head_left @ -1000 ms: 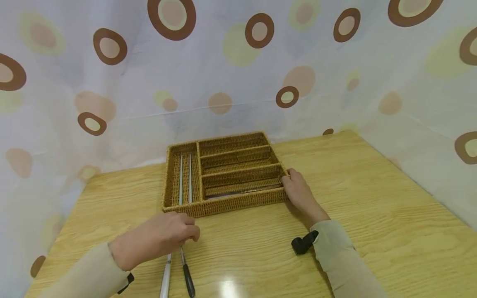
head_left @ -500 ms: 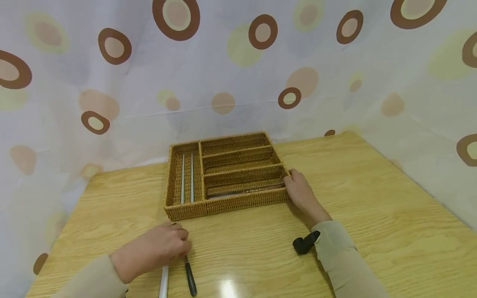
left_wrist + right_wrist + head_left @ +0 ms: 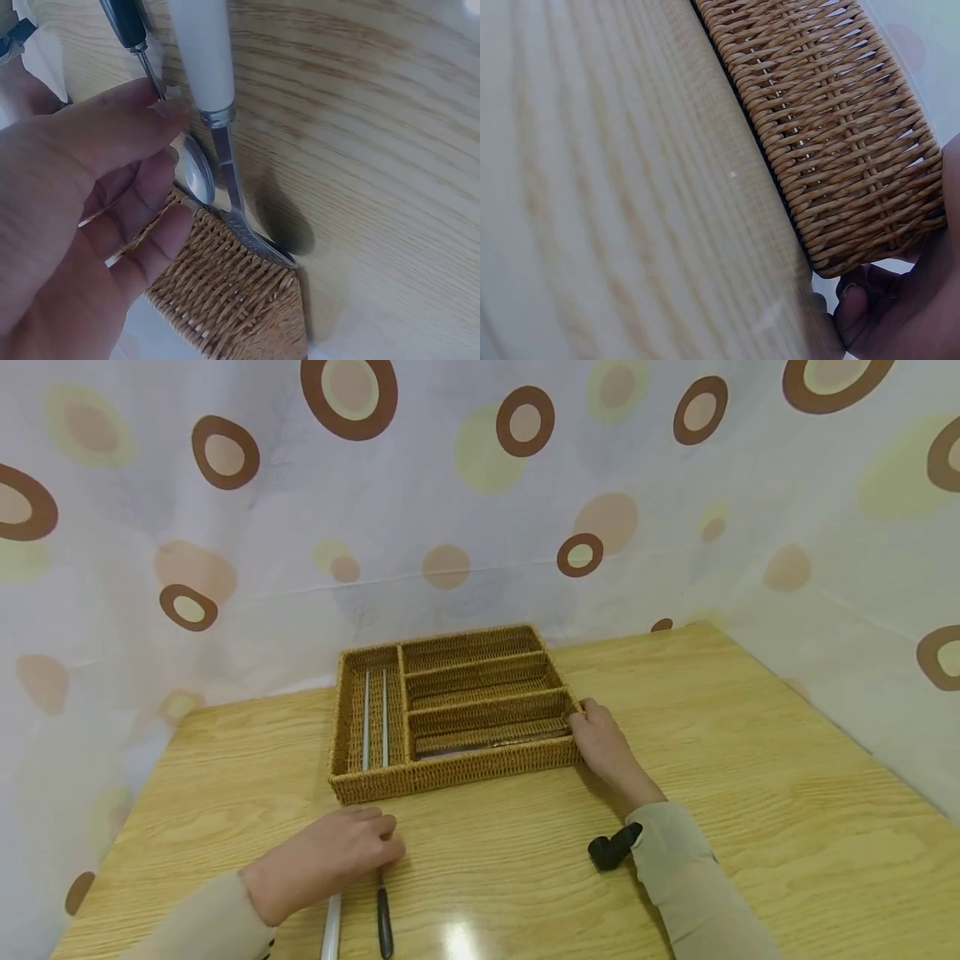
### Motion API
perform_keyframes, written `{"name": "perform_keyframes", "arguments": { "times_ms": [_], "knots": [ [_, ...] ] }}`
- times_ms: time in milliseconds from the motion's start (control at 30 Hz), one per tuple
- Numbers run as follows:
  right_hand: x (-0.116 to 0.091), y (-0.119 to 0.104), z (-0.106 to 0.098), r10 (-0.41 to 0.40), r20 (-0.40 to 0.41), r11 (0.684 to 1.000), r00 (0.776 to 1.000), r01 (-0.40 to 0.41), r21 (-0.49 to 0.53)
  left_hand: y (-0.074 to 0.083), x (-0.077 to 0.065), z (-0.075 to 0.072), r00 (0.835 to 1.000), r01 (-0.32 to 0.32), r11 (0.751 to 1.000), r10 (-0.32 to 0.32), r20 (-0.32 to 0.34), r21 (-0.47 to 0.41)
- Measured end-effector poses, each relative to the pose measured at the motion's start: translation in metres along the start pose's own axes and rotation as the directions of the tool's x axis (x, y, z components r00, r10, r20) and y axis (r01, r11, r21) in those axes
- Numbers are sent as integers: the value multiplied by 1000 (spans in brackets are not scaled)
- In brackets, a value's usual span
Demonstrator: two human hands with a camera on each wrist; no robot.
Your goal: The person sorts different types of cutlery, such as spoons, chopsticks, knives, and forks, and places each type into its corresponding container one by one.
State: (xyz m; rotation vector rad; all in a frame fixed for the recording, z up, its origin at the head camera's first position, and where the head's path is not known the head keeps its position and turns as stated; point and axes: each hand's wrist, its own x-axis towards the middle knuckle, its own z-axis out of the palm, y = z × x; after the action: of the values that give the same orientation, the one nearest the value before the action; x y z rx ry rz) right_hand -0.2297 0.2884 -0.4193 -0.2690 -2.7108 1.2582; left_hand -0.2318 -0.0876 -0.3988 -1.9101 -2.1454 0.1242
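Note:
My left hand (image 3: 330,860) is low in front of the woven tray (image 3: 465,766). In the left wrist view, thumb and forefinger pinch the thin metal neck of a dark-handled spoon (image 3: 199,174); the other fingers are loosely bent. Alongside lies a white-handled slotted spoon (image 3: 204,56), its pierced head at the tray's wall. In the head view the left hand hides both heads, while the dark and white handles point toward me. My right hand (image 3: 603,747) grips the tray's near right corner, fingers over the rim; the right wrist view shows it at the wicker wall's end.
The tray has several compartments. A pair of chopsticks (image 3: 366,722) lies in the left one, and a thin long utensil (image 3: 495,744) lies along the front one. Behind the wooden table (image 3: 712,760) hangs a patterned curtain (image 3: 450,485).
My left hand has drawn back from the tray's front wall toward me, then shifted slightly right. The dark handle has turned straighter. The right hand stays on the tray's corner.

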Motion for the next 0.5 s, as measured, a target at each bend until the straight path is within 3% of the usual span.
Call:
{"name": "perform_keyframes", "arguments": {
  "times_ms": [167,500],
  "knots": [
    [0,0,0,0,-2,1000,1000,0,-7,1,6,1,1000,-11,1000,10,23,19],
    [1,0,0,-3,-7,1000,1000,3,-11,4,18,2,998,-59,998,59,-10,-23]
  ]
}}
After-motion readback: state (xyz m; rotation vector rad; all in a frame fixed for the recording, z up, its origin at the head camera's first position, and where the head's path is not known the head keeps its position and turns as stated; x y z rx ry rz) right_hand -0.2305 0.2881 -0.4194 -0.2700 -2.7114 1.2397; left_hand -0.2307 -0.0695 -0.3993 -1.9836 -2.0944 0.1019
